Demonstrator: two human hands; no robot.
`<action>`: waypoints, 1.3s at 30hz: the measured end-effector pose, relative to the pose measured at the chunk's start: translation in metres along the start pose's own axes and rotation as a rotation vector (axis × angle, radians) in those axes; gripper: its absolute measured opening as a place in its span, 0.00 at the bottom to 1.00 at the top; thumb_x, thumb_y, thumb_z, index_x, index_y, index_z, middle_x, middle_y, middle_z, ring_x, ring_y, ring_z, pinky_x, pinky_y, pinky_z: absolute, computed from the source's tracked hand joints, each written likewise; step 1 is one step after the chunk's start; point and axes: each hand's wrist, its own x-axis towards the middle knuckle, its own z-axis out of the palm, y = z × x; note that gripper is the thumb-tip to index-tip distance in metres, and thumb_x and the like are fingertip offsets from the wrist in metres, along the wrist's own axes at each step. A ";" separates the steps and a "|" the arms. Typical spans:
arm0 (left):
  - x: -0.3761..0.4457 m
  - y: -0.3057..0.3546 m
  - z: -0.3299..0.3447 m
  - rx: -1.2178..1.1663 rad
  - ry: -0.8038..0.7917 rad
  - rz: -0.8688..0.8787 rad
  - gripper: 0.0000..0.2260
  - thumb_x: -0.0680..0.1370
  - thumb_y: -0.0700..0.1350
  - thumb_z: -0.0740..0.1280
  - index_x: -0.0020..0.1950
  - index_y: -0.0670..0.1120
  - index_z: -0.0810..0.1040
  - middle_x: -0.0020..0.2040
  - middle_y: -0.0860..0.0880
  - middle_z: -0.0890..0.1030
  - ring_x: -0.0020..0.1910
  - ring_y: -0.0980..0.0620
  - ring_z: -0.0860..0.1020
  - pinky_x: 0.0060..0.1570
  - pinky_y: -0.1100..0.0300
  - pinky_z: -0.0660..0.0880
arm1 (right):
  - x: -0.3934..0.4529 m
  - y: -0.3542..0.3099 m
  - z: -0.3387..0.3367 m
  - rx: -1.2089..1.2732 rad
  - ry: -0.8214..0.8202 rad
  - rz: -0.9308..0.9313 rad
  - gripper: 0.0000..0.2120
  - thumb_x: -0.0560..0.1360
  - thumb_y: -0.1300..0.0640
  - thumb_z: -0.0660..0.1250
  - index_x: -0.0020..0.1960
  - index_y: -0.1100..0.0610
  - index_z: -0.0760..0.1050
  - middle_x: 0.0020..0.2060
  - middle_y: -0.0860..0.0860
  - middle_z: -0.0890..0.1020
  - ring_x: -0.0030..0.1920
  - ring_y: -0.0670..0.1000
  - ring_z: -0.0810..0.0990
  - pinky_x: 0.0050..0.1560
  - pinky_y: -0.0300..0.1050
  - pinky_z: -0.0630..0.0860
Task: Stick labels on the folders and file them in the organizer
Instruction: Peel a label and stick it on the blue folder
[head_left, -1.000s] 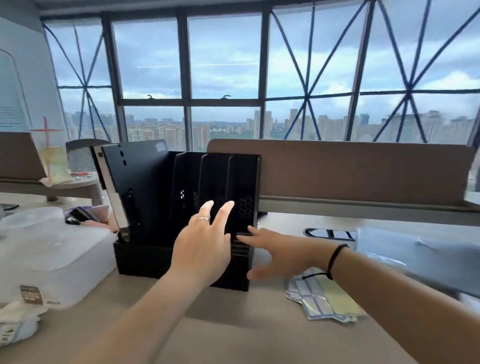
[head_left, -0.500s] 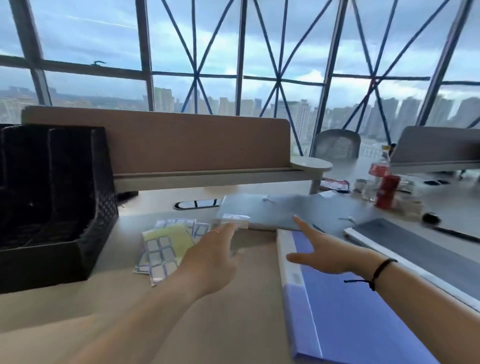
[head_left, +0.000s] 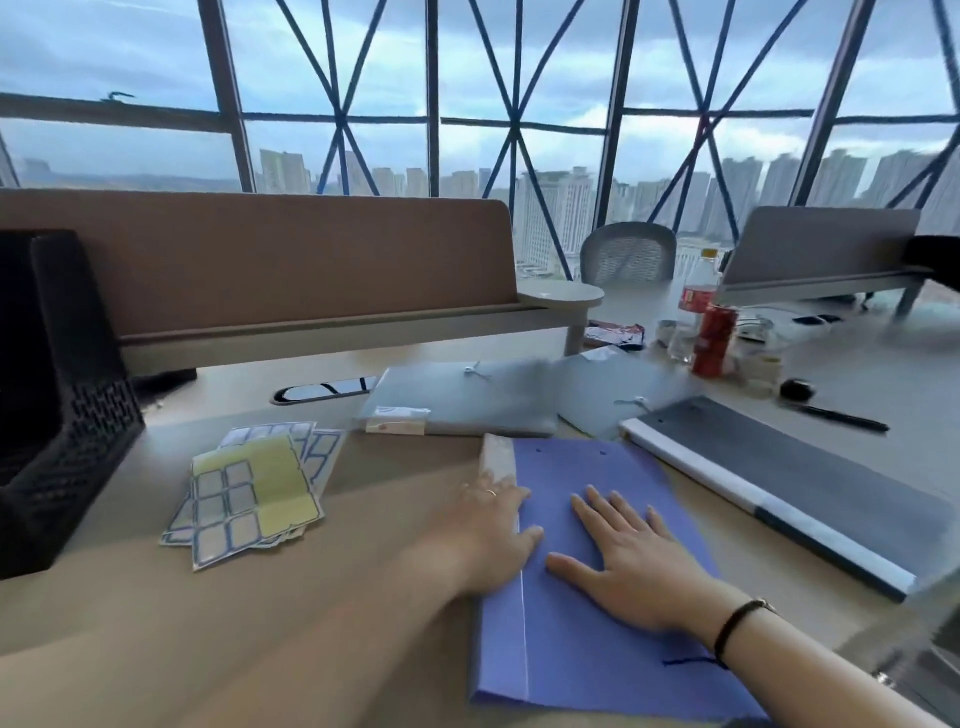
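Both hands flat on the blue folder (head_left: 582, 649), fingers straight, gripping nothing. Left hand (head_left: 491, 535) pressed over the folder's left edge, by the pale spine strip, a ring on one finger; right hand (head_left: 631, 558) spread on the cover just to the right, a dark band at the wrist. Thumbs near each other, not touching. Folder lying flat on the desk (head_left: 156, 623), spine to the left, long side running away from the body.

Label sheets (head_left: 254, 493) fanned in a loose stack left of the folder, apart from it, a yellow sheet on top. Black organizer (head_left: 57, 395) at the far left edge, upright, only partly in frame; contents not discernible from this angle.

Beyond the blue folder, a grey folder (head_left: 467, 400) flat on the desk, a small white label at its near-left corner. To the right, a dark folder (head_left: 810, 478) with a white spine, angled, just beside the blue one. Farther back, a red can (head_left: 714, 340) and a bottle (head_left: 698, 291) standing together; a black pen (head_left: 836, 418) lying past the dark folder.
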 end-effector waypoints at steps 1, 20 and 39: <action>-0.006 0.001 -0.002 0.043 -0.008 0.004 0.26 0.82 0.58 0.55 0.79 0.52 0.58 0.81 0.52 0.56 0.81 0.51 0.49 0.77 0.52 0.50 | -0.005 -0.002 0.000 -0.007 -0.005 -0.009 0.49 0.67 0.19 0.42 0.81 0.44 0.40 0.80 0.42 0.40 0.79 0.46 0.37 0.79 0.54 0.38; -0.237 -0.062 -0.033 0.346 0.320 -0.292 0.26 0.76 0.62 0.57 0.73 0.55 0.69 0.54 0.56 0.82 0.53 0.50 0.79 0.48 0.54 0.75 | -0.018 -0.156 0.038 -0.015 0.008 -0.599 0.40 0.72 0.24 0.49 0.79 0.39 0.48 0.80 0.41 0.43 0.79 0.42 0.38 0.78 0.47 0.37; -0.208 -0.200 -0.078 -0.301 0.447 -0.482 0.18 0.77 0.53 0.69 0.67 0.54 0.74 0.49 0.54 0.80 0.45 0.54 0.79 0.44 0.62 0.72 | 0.041 -0.287 0.019 0.344 0.158 -0.584 0.12 0.74 0.41 0.69 0.52 0.46 0.82 0.46 0.39 0.82 0.51 0.45 0.79 0.52 0.43 0.75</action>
